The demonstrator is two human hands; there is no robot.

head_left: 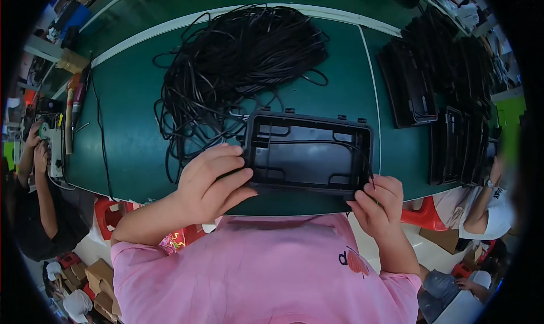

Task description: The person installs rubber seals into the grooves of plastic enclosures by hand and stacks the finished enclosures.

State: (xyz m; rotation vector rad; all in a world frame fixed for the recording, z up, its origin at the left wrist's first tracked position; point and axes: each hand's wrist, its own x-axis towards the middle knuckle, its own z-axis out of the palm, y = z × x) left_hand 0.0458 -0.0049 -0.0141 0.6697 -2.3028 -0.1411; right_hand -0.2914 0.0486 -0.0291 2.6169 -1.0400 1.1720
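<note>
The black box [311, 168] is at the near edge of the green table [133, 125], in front of the cable heap [249, 52], with its open side up. The left hand [214, 179] grips its left end; the right hand [381, 204] has bent fingers at the near right corner, but I cannot tell if they pinch the thin cable [317, 142] there. The step seems to be leading this cable through the box; the next move calls for steady support and gentle guiding.
</note>
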